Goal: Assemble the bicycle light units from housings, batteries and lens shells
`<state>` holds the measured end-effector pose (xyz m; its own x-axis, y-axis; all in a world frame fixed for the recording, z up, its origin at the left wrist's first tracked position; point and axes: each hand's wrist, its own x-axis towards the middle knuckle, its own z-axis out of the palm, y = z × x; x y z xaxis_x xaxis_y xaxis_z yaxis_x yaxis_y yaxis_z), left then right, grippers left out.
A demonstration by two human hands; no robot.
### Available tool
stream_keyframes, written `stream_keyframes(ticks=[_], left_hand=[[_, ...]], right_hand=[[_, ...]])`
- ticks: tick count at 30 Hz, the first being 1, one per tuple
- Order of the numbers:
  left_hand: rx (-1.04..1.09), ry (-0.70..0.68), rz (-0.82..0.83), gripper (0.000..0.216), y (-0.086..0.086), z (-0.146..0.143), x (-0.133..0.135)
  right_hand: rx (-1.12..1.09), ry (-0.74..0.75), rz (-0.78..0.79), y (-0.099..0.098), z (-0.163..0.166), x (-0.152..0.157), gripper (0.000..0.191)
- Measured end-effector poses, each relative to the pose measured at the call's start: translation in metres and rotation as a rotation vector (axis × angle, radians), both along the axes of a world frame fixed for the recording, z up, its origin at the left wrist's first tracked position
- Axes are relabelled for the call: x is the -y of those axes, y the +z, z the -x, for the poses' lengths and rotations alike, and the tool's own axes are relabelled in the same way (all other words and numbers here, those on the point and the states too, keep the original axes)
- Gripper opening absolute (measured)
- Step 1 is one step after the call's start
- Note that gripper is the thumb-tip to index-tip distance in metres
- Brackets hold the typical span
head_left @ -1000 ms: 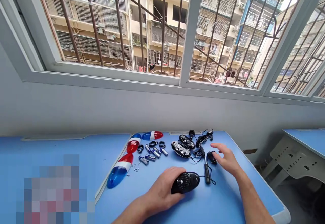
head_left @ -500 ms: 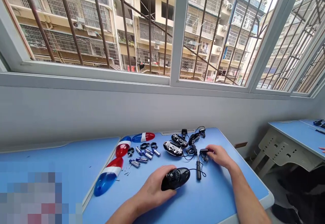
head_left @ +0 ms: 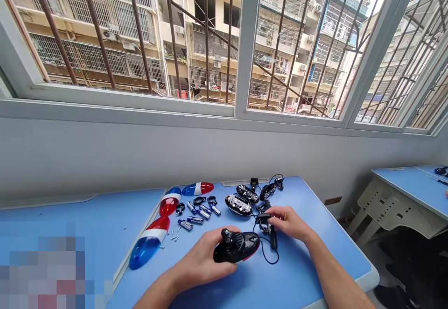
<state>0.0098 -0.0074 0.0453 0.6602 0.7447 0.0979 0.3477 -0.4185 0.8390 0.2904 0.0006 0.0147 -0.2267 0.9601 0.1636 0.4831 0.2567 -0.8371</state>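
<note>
My left hand [head_left: 201, 260] grips a black oval lamp base [head_left: 236, 246] and holds it tilted just above the blue desk [head_left: 301, 271]. A thin black wire [head_left: 269, 255] runs from that base to a small black switch piece [head_left: 263, 219], which my right hand [head_left: 289, 222] pinches at the fingertips. A black-handled screwdriver [head_left: 272, 235] lies on the desk under my right hand.
Red-white-blue lamp covers [head_left: 149, 243] [head_left: 170, 201] [head_left: 198, 189] lie on the left. Several batteries [head_left: 196, 213], black clips and small screws [head_left: 174, 238] sit between them. More black lamp bases with wires [head_left: 245, 199] lie behind. A second blue desk [head_left: 413, 187] stands at the right.
My right hand picked up the small black switch piece and drew it toward me. My left hand lifted and tilted the black base off the desk.
</note>
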Motion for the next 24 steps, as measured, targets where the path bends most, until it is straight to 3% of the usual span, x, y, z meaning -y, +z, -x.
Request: stream_keyframes(ticks=[5, 9, 15, 24], left_hand=[[-0.004, -0.007, -0.001, 0.03, 0.005, -0.001, 0.005], [-0.07, 0.019, -0.062, 0.033, 0.0, -0.001, 0.005], [-0.084, 0.038, -0.182, 0.029, -0.012, 0.0, -0.003], [-0.07, 0.069, -0.252, 0.039, -0.023, -0.001, -0.01]], right_hand=[[0.243, 0.042, -0.024, 0.014, 0.016, 0.01, 0.025], [0.335, 0.015, -0.018, 0.02, 0.01, 0.012, 0.024], [0.401, -0.101, -0.012, 0.009, -0.016, 0.005, 0.017], [0.339, -0.332, -0.165, 0.004, -0.024, 0.0, 0.027]])
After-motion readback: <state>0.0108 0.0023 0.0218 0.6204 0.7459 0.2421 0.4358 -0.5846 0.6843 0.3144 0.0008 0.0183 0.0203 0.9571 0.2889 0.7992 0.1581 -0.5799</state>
